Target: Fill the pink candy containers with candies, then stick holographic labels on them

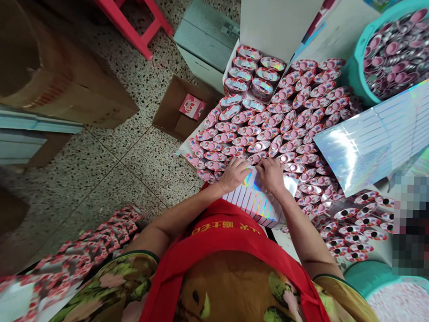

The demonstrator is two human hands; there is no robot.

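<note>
A shiny sheet of strip stickers [257,200] with rainbow glints lies at the table edge in front of my red apron. My left hand [235,173] is at its far edge, fingers bent and close together on it. Beside it, my right hand [271,174] has its fingers curled down at the same edge. A small gap with a rainbow streak separates the hands; the fingertips are partly hidden. Just beyond them stand many oval red-and-pink containers [249,130], packed tightly, with pink round pieces on top.
A larger sticker sheet [352,147] lies at right over some containers. Behind it, a teal tub [358,67] holds pink-and-silver pieces. Another teal tub [361,279] stands near right, beside black-dotted containers [356,229]. An open carton [167,105] and a red stool [148,29] are left.
</note>
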